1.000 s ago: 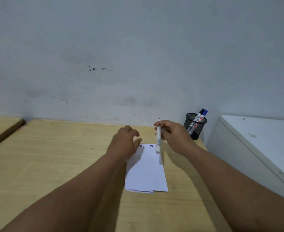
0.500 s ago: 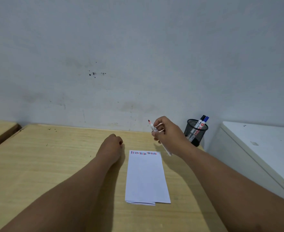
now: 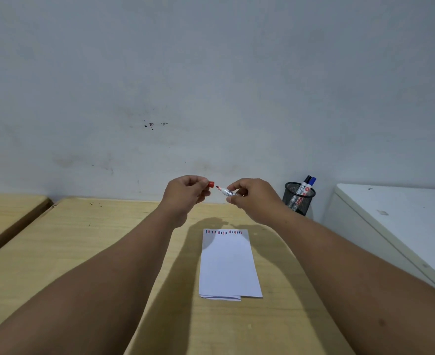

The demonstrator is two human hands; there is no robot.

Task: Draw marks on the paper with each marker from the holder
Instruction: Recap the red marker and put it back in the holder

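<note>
Both hands are raised above the far end of the table. My right hand (image 3: 256,198) grips a white marker (image 3: 227,192) with its bare red tip pointing left. My left hand (image 3: 185,192) pinches the red cap (image 3: 211,184), its opening a short gap from the tip. Below them a folded white paper (image 3: 228,265) lies on the wooden table (image 3: 83,252), with a row of short red, blue and dark strokes along its far edge. A black mesh holder (image 3: 298,201) at the wall holds a black-capped and a blue-capped marker (image 3: 308,182).
A white cabinet top (image 3: 403,219) runs along the right side, beside the holder. A second wooden surface (image 3: 3,213) lies at the left, across a gap. A grey wall rises just behind the table.
My left hand rose from the table with the red cap. My right hand turned the marker so its tip points left at the cap. The camera has tilted up.
</note>
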